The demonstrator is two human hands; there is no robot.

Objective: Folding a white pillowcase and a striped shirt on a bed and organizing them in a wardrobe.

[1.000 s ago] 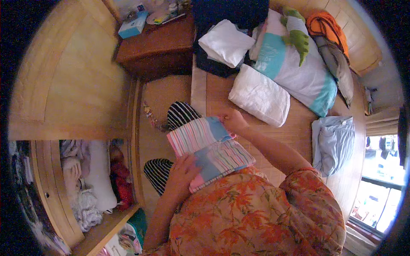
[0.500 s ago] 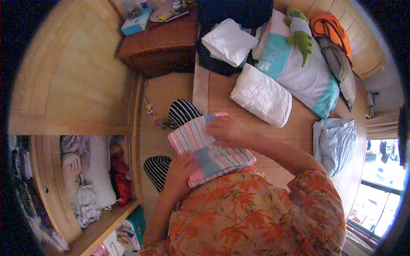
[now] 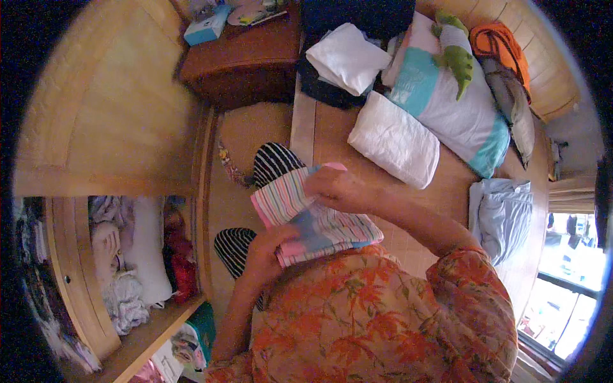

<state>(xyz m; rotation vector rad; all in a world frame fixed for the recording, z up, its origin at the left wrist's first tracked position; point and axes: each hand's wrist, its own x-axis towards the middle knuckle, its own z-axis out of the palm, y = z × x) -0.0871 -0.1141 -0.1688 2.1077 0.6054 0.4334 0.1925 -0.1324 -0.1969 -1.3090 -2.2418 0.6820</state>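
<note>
A folded striped cloth (image 3: pixel 284 198) in pink, white and blue-grey lies across my lap. My left hand (image 3: pixel 270 250) grips its near left edge, the fingertips partly lost against the fabric. At the far edge, beside a pink corner, my right hand (image 3: pixel 336 189) has its fingers curled and pinched on the cloth. Some of those fingers are hidden by the back of the hand. Black-and-white striped trouser legs (image 3: pixel 276 163) show beyond and left of the cloth.
On the wooden surface are a folded white cloth (image 3: pixel 394 140), a white garment on a dark pile (image 3: pixel 348 59), a large pillow (image 3: pixel 447 96) with a green plush toy (image 3: pixel 456 60), and folded light-blue clothes (image 3: pixel 501 214). An open cupboard (image 3: pixel 143 255) full of textiles stands left.
My right hand's fingers have curled in at the cloth's far edge, where they lay more stretched out before. My left hand has shifted slightly along the near edge.
</note>
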